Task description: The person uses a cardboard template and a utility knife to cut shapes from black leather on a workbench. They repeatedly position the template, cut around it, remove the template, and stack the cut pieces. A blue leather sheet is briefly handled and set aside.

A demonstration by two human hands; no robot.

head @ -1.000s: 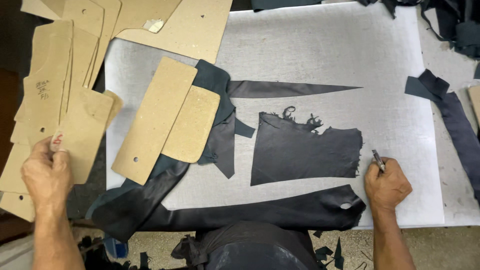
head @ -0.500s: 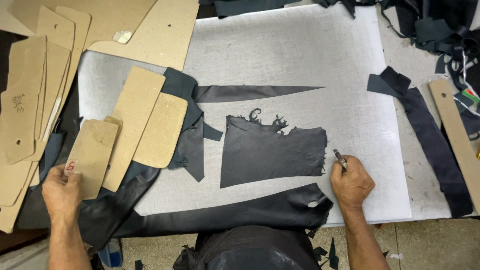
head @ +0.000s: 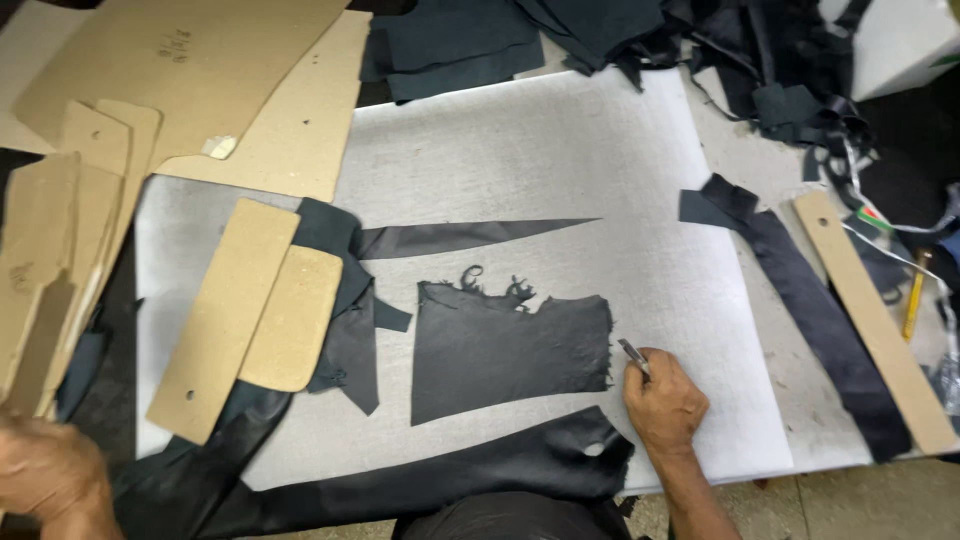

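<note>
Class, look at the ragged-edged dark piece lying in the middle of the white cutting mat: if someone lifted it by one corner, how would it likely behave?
The dark piece would probably droop, since it lies flat and thin like the folded scraps around it. It looks light. Its frayed top edge might snag or tear further.

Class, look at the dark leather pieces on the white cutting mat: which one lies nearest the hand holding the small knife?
The squarish piece with the ragged top edge, beside the right hand; the long pointed sliver lies farther up.
</note>
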